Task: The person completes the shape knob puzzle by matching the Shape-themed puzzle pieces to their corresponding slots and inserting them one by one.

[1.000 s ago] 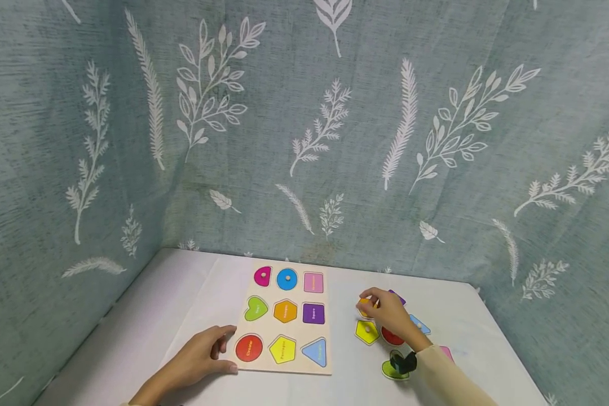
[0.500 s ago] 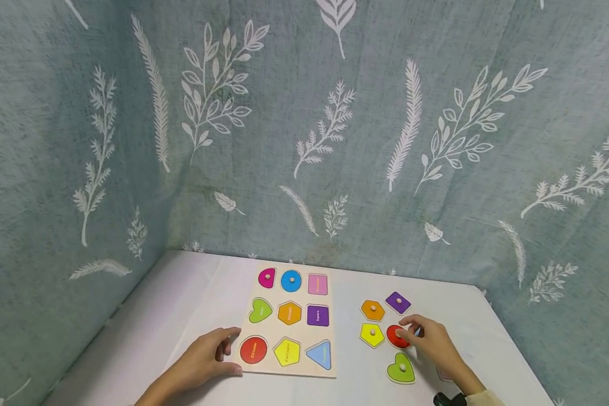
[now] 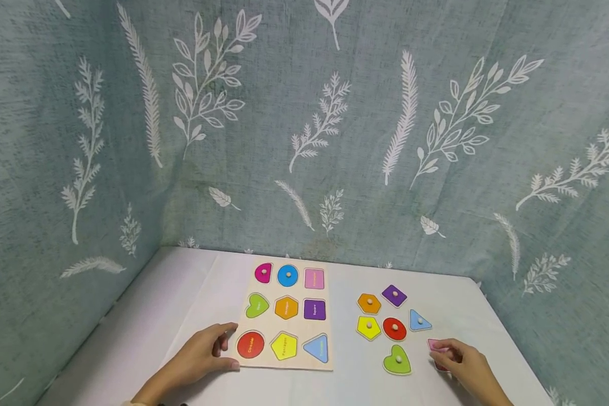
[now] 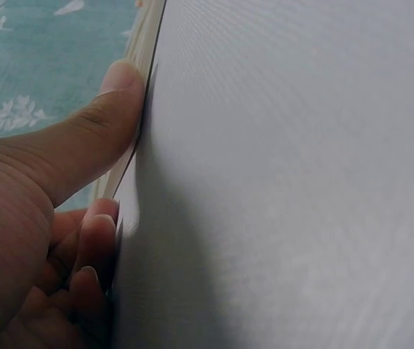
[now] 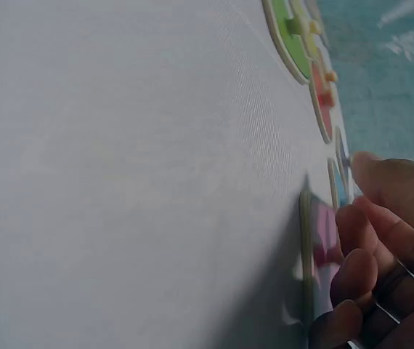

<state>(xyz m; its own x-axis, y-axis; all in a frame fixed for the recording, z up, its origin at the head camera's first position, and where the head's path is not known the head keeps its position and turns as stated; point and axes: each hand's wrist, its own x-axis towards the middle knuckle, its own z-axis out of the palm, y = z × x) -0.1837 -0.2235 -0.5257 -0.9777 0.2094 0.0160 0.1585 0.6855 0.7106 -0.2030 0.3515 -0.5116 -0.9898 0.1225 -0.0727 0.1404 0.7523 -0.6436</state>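
Observation:
My left hand rests at the near left corner of a wooden shape puzzle board. Its thumb touches the board's edge, and the fingers bend loosely beside it. At the right, my right hand is over a pink knobbed puzzle piece, its fingers loosely bent. In the right wrist view the fingertips are close to the pink piece's knob; contact is unclear. On the board, a magenta half-circle piece and a blue round piece show knobs.
Between board and right hand lie an orange hexagon, a purple piece, a yellow pentagon, a red circle, a blue triangle and a green heart. A leaf-patterned curtain borders the white table.
My right hand has gone from the orange hexagon, past the red circle, toward me and right to the pink piece. The left hand stays at the board, and the loose pieces keep their places.

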